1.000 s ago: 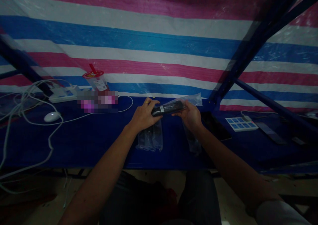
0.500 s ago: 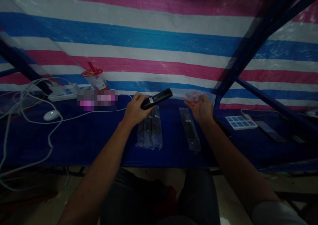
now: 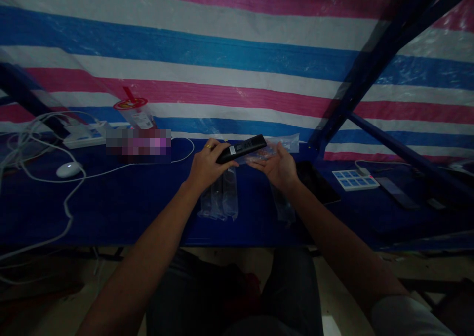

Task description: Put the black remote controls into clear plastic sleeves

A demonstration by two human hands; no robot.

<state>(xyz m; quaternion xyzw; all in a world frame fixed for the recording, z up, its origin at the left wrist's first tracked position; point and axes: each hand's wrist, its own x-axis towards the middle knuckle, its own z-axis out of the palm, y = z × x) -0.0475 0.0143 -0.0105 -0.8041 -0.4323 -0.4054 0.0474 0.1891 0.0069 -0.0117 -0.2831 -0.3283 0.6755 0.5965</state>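
Note:
My left hand is closed round one end of a black remote control with a small white label, held tilted up to the right. My right hand is closed on a clear plastic bag, its fingers partly behind the film. The remote's far end meets or overlaps the bag; I cannot tell whether it is inside. Below my left hand several bagged dark items lie side by side on the blue table. Another bagged item lies partly hidden under my right wrist.
Left are tangled white cables, a white mouse, a power strip and a cup with a red lid. Right are a dark tablet-like slab, a white-and-blue socket block and a phone-like slab. Blue frame bars rise behind.
My right hand has moved left with the plastic bag, bringing it up to the remote control. My left hand has shifted slightly right and down. The view has also shifted a little.

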